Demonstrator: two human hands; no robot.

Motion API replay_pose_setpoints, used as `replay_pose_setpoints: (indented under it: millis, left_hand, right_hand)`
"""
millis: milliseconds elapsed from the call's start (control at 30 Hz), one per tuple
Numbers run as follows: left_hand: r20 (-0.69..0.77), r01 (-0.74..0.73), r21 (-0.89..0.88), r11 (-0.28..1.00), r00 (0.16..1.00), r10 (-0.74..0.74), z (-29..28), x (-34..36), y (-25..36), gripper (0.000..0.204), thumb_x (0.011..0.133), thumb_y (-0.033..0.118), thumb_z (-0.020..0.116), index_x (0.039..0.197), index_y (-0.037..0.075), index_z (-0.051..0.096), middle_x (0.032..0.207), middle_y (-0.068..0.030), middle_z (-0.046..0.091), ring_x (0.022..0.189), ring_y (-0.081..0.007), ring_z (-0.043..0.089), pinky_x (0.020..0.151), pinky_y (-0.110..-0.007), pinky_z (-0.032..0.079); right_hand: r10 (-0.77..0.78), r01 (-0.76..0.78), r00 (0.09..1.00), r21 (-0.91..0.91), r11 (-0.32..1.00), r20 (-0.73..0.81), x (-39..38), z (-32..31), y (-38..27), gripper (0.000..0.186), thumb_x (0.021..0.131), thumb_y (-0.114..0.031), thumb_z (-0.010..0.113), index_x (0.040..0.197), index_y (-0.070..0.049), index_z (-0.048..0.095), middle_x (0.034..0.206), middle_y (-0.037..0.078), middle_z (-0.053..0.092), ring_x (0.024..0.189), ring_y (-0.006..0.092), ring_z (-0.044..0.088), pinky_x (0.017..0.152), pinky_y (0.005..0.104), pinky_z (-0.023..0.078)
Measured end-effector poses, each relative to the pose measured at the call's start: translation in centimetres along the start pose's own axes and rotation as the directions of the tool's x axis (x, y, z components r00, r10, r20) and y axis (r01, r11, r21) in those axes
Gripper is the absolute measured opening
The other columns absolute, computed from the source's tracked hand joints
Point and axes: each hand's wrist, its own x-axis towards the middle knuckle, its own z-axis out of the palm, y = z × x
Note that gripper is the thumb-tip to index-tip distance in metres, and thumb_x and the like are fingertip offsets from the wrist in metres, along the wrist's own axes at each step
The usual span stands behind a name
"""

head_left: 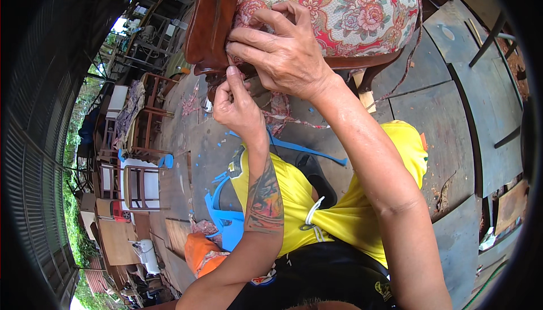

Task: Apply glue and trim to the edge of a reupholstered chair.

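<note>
A dark carved wooden chair has a padded seat in floral fabric of red, cream and green. My right hand rests over the seat's corner, its fingers bent and apart, tips against the fabric edge beside the wooden post. Just below, my left hand is closed, thumb up against the frame's lower corner; what it pinches, if anything, is hidden. A thin patterned strip of trim hangs along the seat's right side and trails across the floor toward my left hand.
Blue plastic strips and fabric scraps lie on the grey board floor. An orange bag sits by my left forearm. Wooden chair frames and a white cylinder stand at left. Metal legs rise at right.
</note>
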Motion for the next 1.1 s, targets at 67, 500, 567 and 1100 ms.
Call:
replay_pose_setpoints:
  millis: [67, 500, 567, 1100]
  left_hand:
    - [0.005, -0.004, 0.009, 1.0, 1.0, 0.004, -0.04, 0.02, 0.03, 0.037, 0.102, 0.026, 0.072, 0.084, -0.006, 0.072, 0.075, -0.0082, 0.072, 0.065, -0.0115, 0.06, 0.063, -0.028, 0.049]
    - [0.003, 0.011, -0.045, 0.999, 1.0, -0.011, 0.0, -0.03, -0.3, 0.036, 0.102, 0.026, 0.072, 0.084, -0.006, 0.073, 0.075, -0.0077, 0.071, 0.066, -0.0113, 0.06, 0.064, -0.028, 0.049]
    - [-0.004, 0.001, -0.045, 0.999, 1.0, -0.001, 0.0, -0.01, -0.33, 0.035, 0.102, 0.026, 0.073, 0.084, -0.005, 0.073, 0.076, -0.006, 0.071, 0.065, -0.0092, 0.059, 0.062, -0.025, 0.047]
    - [-0.041, 0.069, -0.073, 0.995, 0.997, -0.072, 0.25, -0.29, 0.6, 0.029, 0.099, 0.022, 0.076, 0.089, -0.005, 0.074, 0.079, -0.0057, 0.071, 0.071, -0.0101, 0.061, 0.066, -0.026, 0.049]
  right_hand:
    - [-0.015, 0.014, 0.999, -0.036, 0.999, -0.029, 0.06, 0.18, 0.06, 0.032, 0.071, -0.025, 0.073, 0.103, -0.023, 0.075, 0.114, -0.011, 0.068, 0.117, 0.0174, 0.058, 0.108, 0.0485, 0.036]
    - [-0.029, 0.027, 0.999, -0.086, 0.996, -0.015, 0.11, 0.29, -0.05, 0.03, 0.072, -0.031, 0.075, 0.101, -0.024, 0.074, 0.111, -0.011, 0.067, 0.119, 0.0156, 0.058, 0.107, 0.0486, 0.036]
    - [-0.033, 0.031, 0.999, -0.092, 0.995, -0.022, 0.12, 0.31, -0.08, 0.029, 0.073, -0.031, 0.074, 0.1, -0.024, 0.074, 0.111, -0.011, 0.067, 0.118, 0.0158, 0.057, 0.107, 0.0487, 0.036]
    - [-0.01, 0.004, 0.998, -0.098, 0.995, -0.062, 0.12, 1.04, -0.31, 0.023, 0.075, -0.027, 0.076, 0.097, -0.025, 0.075, 0.112, -0.013, 0.069, 0.113, 0.017, 0.058, 0.106, 0.0488, 0.035]
